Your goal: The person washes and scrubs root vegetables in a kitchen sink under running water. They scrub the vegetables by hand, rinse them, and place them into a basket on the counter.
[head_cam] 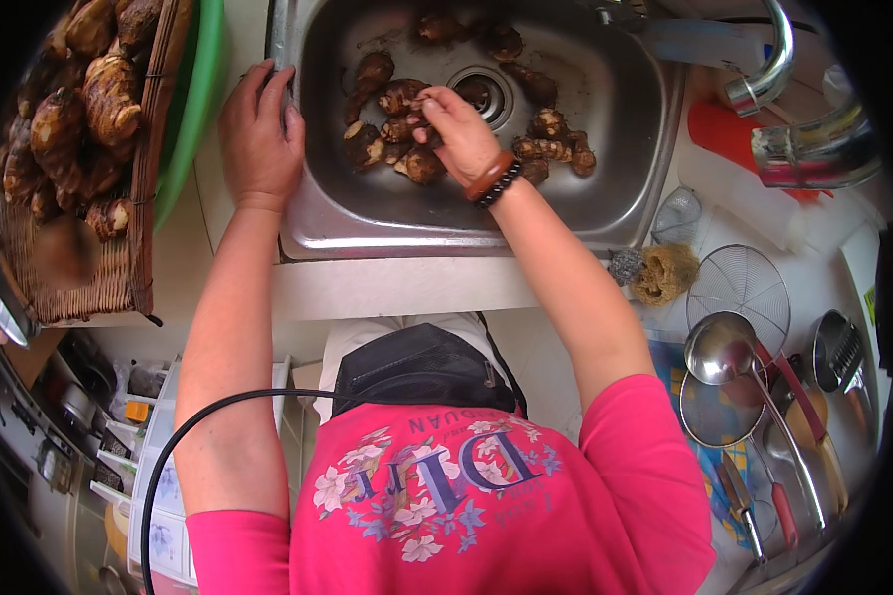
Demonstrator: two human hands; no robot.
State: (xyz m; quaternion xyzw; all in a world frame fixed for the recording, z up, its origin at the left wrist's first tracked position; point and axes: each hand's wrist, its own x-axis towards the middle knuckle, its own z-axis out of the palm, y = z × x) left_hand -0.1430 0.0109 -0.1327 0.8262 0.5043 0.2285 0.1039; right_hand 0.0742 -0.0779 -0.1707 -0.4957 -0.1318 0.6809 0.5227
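Note:
My left hand (263, 141) rests on the counter and the left rim of the stainless steel sink (417, 242), holding nothing. Over the basin, left of the drain (482, 95), my right hand (458, 134) has its thumb and fingertips together at the brown taro corms; whether one is gripped between them is hard to tell. Several muddy corms (420, 163) lie below and left of these fingers. Others (551, 145) form a group at the right of the basin, and a few more (440, 28) lie along its far side.
On the left, a woven basket (145, 186) of taro corms overlaps a green plastic basin (208, 97). A chrome faucet (781, 52) stands at the upper right. Right of the sink are a loofah (666, 274), a steel scourer (625, 265), a wire strainer (740, 286) and a ladle (722, 348).

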